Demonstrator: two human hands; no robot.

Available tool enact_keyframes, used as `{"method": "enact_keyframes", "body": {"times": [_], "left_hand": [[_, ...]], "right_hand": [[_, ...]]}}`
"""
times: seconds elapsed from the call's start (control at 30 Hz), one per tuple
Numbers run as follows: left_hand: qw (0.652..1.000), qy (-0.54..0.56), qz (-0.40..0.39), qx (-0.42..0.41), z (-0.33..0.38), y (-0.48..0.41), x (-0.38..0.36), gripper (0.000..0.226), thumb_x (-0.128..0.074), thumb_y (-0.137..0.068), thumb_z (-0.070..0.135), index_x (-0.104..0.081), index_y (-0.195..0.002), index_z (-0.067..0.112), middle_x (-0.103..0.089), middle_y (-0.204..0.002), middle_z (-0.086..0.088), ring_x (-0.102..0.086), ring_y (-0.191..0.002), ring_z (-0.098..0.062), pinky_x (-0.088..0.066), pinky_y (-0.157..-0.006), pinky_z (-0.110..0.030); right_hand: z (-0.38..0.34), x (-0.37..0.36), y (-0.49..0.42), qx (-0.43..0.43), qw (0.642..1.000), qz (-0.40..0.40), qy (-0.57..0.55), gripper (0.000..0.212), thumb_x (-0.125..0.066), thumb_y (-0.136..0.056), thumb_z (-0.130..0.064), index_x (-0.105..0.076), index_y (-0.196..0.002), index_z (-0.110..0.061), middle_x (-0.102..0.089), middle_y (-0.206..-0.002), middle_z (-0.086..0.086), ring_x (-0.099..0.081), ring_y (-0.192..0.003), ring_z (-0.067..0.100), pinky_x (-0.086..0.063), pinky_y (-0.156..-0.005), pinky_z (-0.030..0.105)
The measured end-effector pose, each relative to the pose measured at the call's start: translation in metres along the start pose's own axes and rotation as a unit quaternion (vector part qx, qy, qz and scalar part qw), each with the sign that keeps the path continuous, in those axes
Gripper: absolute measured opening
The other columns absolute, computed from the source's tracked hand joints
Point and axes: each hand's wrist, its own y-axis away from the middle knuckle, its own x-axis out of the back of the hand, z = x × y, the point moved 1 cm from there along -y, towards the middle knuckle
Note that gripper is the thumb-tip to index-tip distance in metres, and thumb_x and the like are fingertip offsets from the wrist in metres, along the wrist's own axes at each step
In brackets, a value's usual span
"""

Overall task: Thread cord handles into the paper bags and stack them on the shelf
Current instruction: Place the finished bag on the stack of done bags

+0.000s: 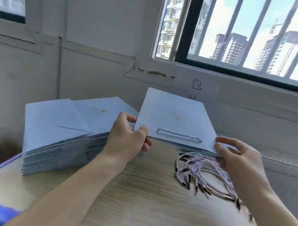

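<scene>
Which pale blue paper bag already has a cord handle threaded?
The bag held between left hand and right hand; bags in the stack show no handle.

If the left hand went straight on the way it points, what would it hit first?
Likely the far corner of the stack of bags just beyond the left hand, which grips the held bag; if it passes above that, the wall. Depth is unclear.

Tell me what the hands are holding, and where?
A blue paper bag: left hand pinches its near left corner, right hand its near right corner.
</scene>
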Motion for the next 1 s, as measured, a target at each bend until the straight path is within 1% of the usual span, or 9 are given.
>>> {"method": "enact_keyframes", "body": {"times": [0.13,0.2,0.33,0.43,0.53,0.63,0.83,0.9,1.0], "left_hand": [[0.999,-0.043,-0.021,-0.012,-0.003,-0.005,-0.019,0.016,-0.056,-0.096,0.017,-0.044,-0.107,0.016,-0.067,-0.063,-0.003,-0.056,-0.050,-0.011,-0.052,-0.063,-0.033],[0.997,-0.068,-0.039,-0.025,0.003,-0.013,-0.035,0.017,-0.058,-0.095,0.021,-0.043,-0.103,0.019,-0.068,-0.067,-0.003,-0.057,-0.055,-0.014,-0.052,-0.067,-0.037],[0.987,-0.146,-0.058,-0.044,0.021,-0.037,-0.082,0.031,-0.058,-0.084,0.039,-0.045,-0.101,0.016,-0.067,-0.097,-0.013,-0.064,-0.091,-0.032,-0.054,-0.086,-0.047],[0.970,-0.230,-0.066,-0.046,0.024,-0.056,-0.119,0.033,-0.054,-0.097,0.033,-0.049,-0.113,0.005,-0.060,-0.106,-0.010,-0.058,-0.100,-0.030,-0.044,-0.080,-0.032],[0.956,-0.283,-0.068,-0.044,0.016,-0.070,-0.146,0.031,-0.052,-0.100,0.030,-0.054,-0.109,0.001,-0.060,-0.104,-0.013,-0.054,-0.095,-0.030,-0.034,-0.072,-0.029],[0.941,-0.327,-0.071,-0.044,-0.008,-0.081,-0.161,0.038,-0.051,-0.101,0.034,-0.057,-0.112,-0.002,-0.065,-0.109,-0.016,-0.056,-0.095,-0.030,-0.036,-0.072,-0.030],[0.901,-0.427,-0.062,-0.052,-0.070,-0.091,-0.160,0.044,-0.051,-0.096,0.046,-0.064,-0.104,0.005,-0.066,-0.110,-0.013,-0.060,-0.102,-0.030,-0.048,-0.080,-0.036],[0.905,-0.419,-0.054,-0.053,-0.078,-0.095,-0.156,0.043,-0.054,-0.095,0.045,-0.065,-0.108,0.005,-0.064,-0.114,-0.014,-0.059,-0.106,-0.030,-0.049,-0.086,-0.037],[0.914,-0.397,-0.039,-0.070,-0.080,-0.101,-0.155,0.043,-0.056,-0.095,0.042,-0.058,-0.124,0.011,-0.055,-0.124,-0.015,-0.052,-0.115,-0.031,-0.045,-0.096,-0.038]], "right_hand": [[-0.003,0.016,-0.013,0.031,0.997,0.051,0.058,0.018,-0.070,-0.090,-0.010,-0.068,-0.104,-0.022,-0.071,-0.072,-0.003,-0.058,-0.054,0.006,-0.051,-0.067,0.027],[-0.007,0.030,-0.027,0.028,0.994,0.065,0.081,0.016,-0.072,-0.089,-0.012,-0.071,-0.105,-0.015,-0.072,-0.079,0.003,-0.062,-0.060,0.010,-0.051,-0.073,0.031],[-0.019,0.063,-0.062,0.010,0.986,0.091,0.143,0.007,-0.072,-0.087,-0.014,-0.073,-0.093,-0.012,-0.072,-0.077,0.005,-0.064,-0.068,0.019,-0.051,-0.074,0.032],[-0.027,0.083,-0.091,0.004,0.970,0.121,0.210,0.006,-0.070,-0.085,-0.012,-0.075,-0.089,-0.013,-0.067,-0.068,0.001,-0.057,-0.064,0.018,-0.046,-0.073,0.031],[-0.019,0.096,-0.119,-0.017,0.957,0.145,0.249,0.015,-0.067,-0.076,-0.009,-0.074,-0.083,0.002,-0.063,-0.058,0.003,-0.053,-0.061,0.022,-0.045,-0.069,0.034],[0.001,0.099,-0.135,-0.052,0.942,0.131,0.304,0.012,-0.066,-0.076,-0.007,-0.073,-0.079,0.002,-0.061,-0.057,0.007,-0.053,-0.063,0.023,-0.050,-0.069,0.037],[0.054,0.084,-0.132,-0.069,0.912,0.077,0.398,0.018,-0.062,-0.088,-0.012,-0.074,-0.074,-0.013,-0.061,-0.063,0.005,-0.054,-0.063,0.019,-0.040,-0.057,0.024],[0.065,0.079,-0.129,-0.055,0.908,0.071,0.410,0.018,-0.060,-0.092,-0.013,-0.073,-0.079,-0.015,-0.064,-0.071,0.007,-0.058,-0.072,0.023,-0.041,-0.065,0.023],[0.071,0.072,-0.128,-0.019,0.896,0.070,0.438,0.021,-0.056,-0.092,-0.009,-0.074,-0.083,-0.005,-0.071,-0.090,0.016,-0.062,-0.091,0.030,-0.046,-0.082,0.032]]}}
